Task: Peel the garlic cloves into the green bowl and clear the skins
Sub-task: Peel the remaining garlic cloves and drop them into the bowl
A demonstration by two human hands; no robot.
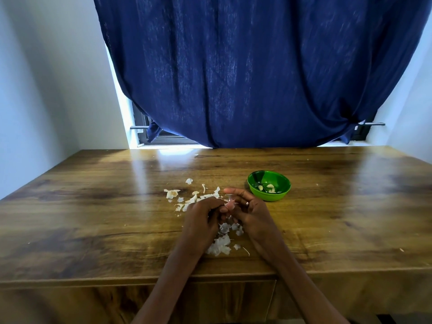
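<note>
Both hands (228,212) pinch clove (231,204); green bowl (269,188) just R.

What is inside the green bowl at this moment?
The green bowl holds a few pale peeled garlic cloves on its bottom. Its near wall covers part of the inside, so the exact number cannot be told. No skins are clearly seen in it.

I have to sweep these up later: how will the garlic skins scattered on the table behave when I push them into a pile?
The garlic skins look like thin, curled white flakes, so probably very light and apt to flutter or scatter. They lie loose on the glossy wooden table, so they should slide easily. Small bits near the green bowl may escape a sweep.
</note>
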